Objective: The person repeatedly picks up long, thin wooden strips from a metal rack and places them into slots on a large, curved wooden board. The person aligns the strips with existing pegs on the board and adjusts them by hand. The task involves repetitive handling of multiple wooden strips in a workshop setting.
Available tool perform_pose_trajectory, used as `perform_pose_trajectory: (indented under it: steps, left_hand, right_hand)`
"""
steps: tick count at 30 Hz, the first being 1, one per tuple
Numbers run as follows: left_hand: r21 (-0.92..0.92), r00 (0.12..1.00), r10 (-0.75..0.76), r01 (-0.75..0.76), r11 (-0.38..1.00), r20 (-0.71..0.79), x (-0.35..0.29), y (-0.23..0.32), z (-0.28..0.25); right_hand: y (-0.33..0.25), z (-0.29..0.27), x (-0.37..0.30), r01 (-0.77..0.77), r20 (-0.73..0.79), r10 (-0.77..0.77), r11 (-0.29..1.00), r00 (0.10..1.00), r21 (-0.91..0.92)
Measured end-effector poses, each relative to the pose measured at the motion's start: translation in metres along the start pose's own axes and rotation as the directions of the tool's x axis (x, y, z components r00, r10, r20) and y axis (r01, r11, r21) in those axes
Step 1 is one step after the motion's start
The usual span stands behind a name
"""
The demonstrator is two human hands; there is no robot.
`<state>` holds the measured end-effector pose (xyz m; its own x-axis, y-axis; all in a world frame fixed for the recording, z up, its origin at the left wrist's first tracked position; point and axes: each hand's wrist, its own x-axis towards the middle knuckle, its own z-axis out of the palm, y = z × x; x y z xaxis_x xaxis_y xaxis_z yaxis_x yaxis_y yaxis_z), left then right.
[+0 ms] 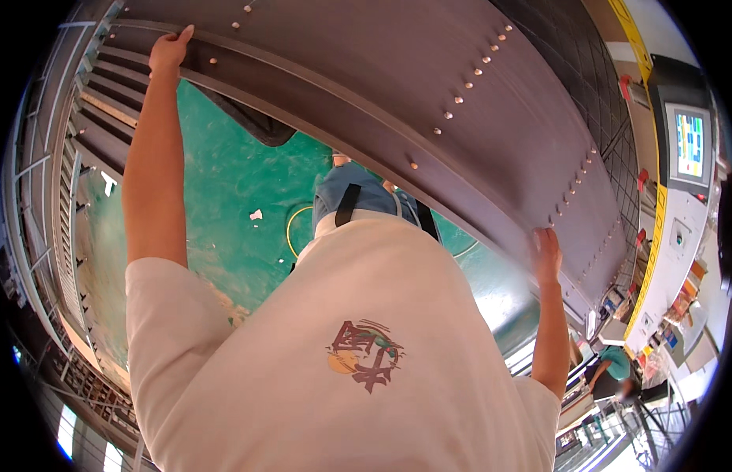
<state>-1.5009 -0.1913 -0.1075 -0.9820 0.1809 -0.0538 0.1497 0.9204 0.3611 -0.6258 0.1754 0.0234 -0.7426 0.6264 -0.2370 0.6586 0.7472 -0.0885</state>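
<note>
In front of me spans a long dark purple-grey table (366, 71) with rows of small pale studs and a stepped strip along its near edge. At the far left end of that strip is my left hand (169, 53). Its thumb points along the top, and the other fingers look curled at the edge, partly hidden. Toward the table's right end, my right hand (548, 253) touches or hovers at the same near edge. Motion smears its fingers, so their grip is unclear. No loose object shows in either hand.
Slatted grey rails (106, 110) adjoin the table at left. A yellow hose (291, 228) and a white scrap (256, 214) lie on the green floor (224, 173). At right stand a control cabinet with a lit screen (689, 145) and a person in green (615, 364).
</note>
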Motion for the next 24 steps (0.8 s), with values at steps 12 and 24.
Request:
perform_pose_trajectory:
  steps: [12,24]
  left_hand:
    - [-0.15,0.999,-0.008,0.014,0.989,0.042,-0.002,0.004,-0.008]
    - [-0.163,0.979,0.031,0.002,0.987,0.199,0.024,-0.024,-0.012]
  right_hand:
    - [0.003,0.011,0.007,0.0,-0.005,0.001,1.0,1.0,0.016]
    - [0.011,0.028,0.011,0.023,0.031,-0.02,0.994,0.999,-0.11]
